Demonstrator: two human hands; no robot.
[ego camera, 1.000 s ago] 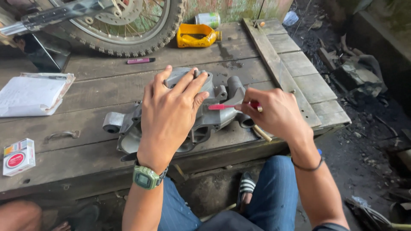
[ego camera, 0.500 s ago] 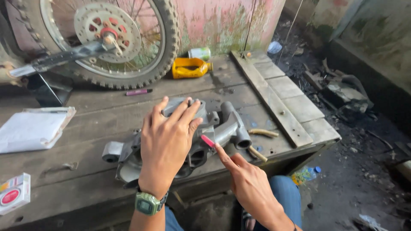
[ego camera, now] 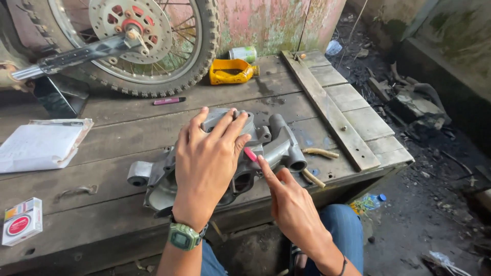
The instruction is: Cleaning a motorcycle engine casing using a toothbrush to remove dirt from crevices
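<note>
Two hands meet on one grey metal casting (ego camera: 266, 145), which lies near the front edge of the wooden tabletop (ego camera: 153, 128). Your left hand (ego camera: 207, 163) is spread flat over its top, fingers open, pressing it down rather than clasping it. Your right hand (ego camera: 291, 204) pinches a small pink marker (ego camera: 250, 154) at the fingertips, its tip against the casting beside the tube end.

The likely trouble is a slip: the casting is uneven underneath, so if your left palm eases, it could rock and the marker would skid off its line. It also sits close to the edge, so a hard push could nudge it towards your lap.

Further out lie two short tan sticks (ego camera: 319, 152), a yellow container (ego camera: 230, 71), a second pink pen (ego camera: 169, 101), a paper pad (ego camera: 41, 145), a small red and white box (ego camera: 20, 221) and a spoked wheel (ego camera: 133, 41).

Compared with half a second ago, your right hand has drawn slightly nearer the tube end, while the left has stayed planted.
</note>
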